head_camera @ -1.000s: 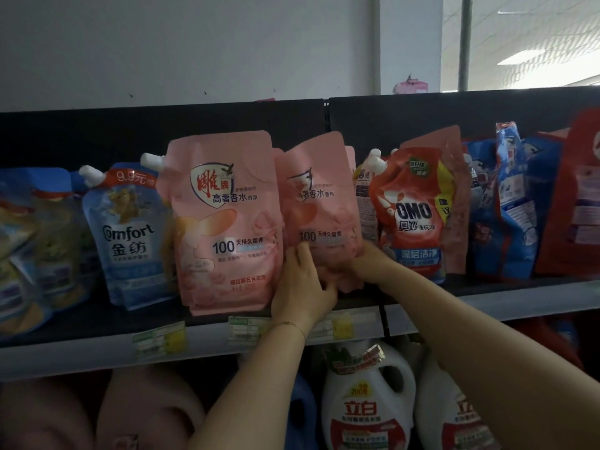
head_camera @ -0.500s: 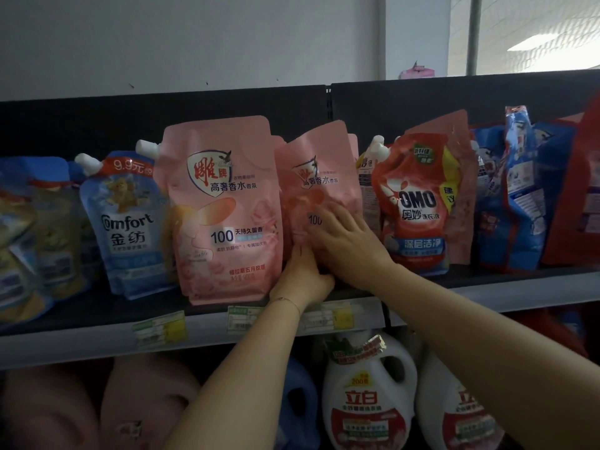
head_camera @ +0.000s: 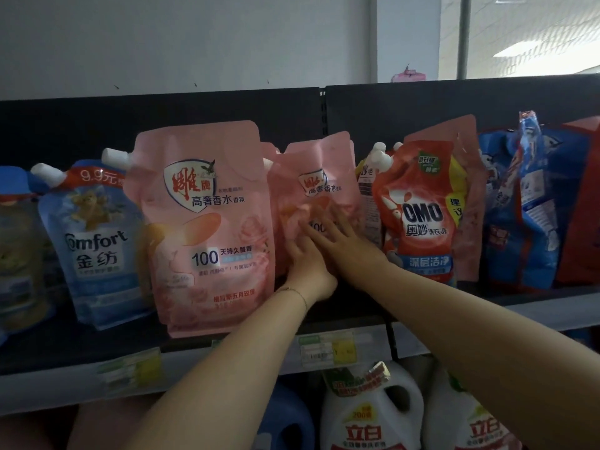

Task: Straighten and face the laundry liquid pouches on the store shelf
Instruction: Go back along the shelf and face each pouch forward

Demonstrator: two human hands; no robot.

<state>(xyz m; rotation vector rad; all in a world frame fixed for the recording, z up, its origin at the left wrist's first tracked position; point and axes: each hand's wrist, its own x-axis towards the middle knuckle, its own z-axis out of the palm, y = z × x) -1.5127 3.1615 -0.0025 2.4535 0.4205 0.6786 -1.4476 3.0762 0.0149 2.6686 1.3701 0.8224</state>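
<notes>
Below the front edge of the shelf (head_camera: 39, 388), white jugs (head_camera: 370, 417) stand on the lower level, and price labels (head_camera: 328, 349) are stuck on that edge. Past it, both arms reach to the small pink pouch (head_camera: 315, 190), which stands near the middle of the shelf, further back from the front edge than its big neighbour. The right hand (head_camera: 344, 245) lies flat on its face, fingers straight and spread, grasping nothing. The left hand (head_camera: 308, 267) presses the lower part of the same pouch; its fingers look straight too, though blurred. Just to the left, the big pink pouch (head_camera: 207, 228) is upright with its label forward, so I judge it finished. The small one is the step in hand. Toward the right end, the red pouch (head_camera: 418, 216) is creased and the blue bags (head_camera: 522, 206) stand sideways; toward the left end, the blue pouch (head_camera: 97, 248) leans. These probably remain to do.
</notes>
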